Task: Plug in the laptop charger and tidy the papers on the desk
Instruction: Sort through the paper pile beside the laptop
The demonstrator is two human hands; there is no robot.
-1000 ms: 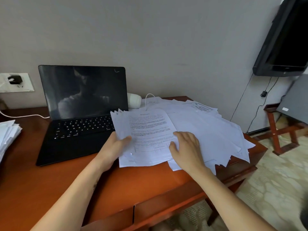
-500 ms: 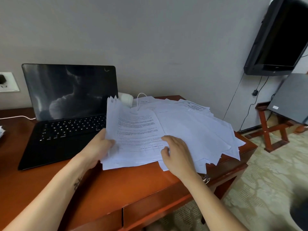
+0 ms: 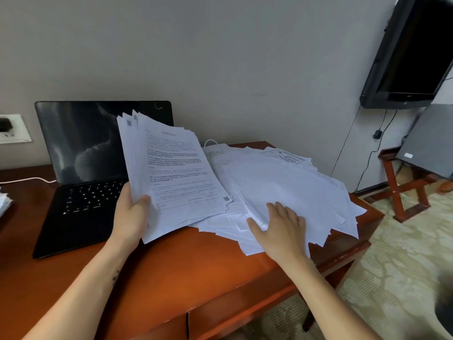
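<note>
My left hand grips a stack of printed papers by its lower left edge and holds it tilted up in front of the laptop. A spread of loose white sheets covers the right end of the wooden desk. My right hand rests on those sheets with fingers spread, the thumb at their near edge. The black laptop stands open with a dark screen. A white cable runs from behind it toward the wall socket plate, where a black plug sits.
A second pile of papers lies at the desk's left edge. A white cable loop shows behind the sheets. A wall-mounted TV hangs at right above a wooden stand holding a grey panel.
My left hand has lifted the stack off the desk and tilted it upright. My right hand let go of it and moved right onto the loose sheets.
</note>
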